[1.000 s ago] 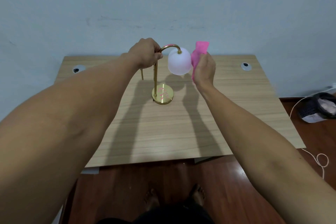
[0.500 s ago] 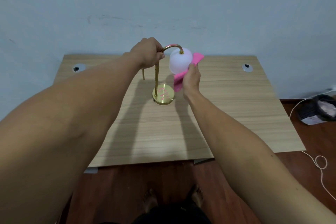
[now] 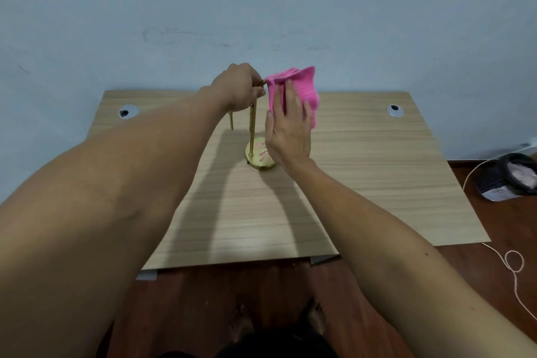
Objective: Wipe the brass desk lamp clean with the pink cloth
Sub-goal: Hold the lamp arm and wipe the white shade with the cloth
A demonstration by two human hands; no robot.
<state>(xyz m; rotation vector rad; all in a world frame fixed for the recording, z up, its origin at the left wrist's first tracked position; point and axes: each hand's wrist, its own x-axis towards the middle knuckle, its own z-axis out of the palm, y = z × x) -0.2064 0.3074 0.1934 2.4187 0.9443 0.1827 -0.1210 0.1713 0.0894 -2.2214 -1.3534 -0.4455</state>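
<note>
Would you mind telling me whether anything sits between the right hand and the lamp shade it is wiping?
Only the pink cloth itself: the right hand presses it flat over the shade, which is hidden beneath. Nothing else visible intervenes.

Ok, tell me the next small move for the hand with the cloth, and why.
Probably rub the right hand around and down the shade. The pink cloth is draped over the shade and hides it, with the palm pressing it flat, while the left hand steadies the brass lamp near the top of its stem. The round base looks untouched.
</note>
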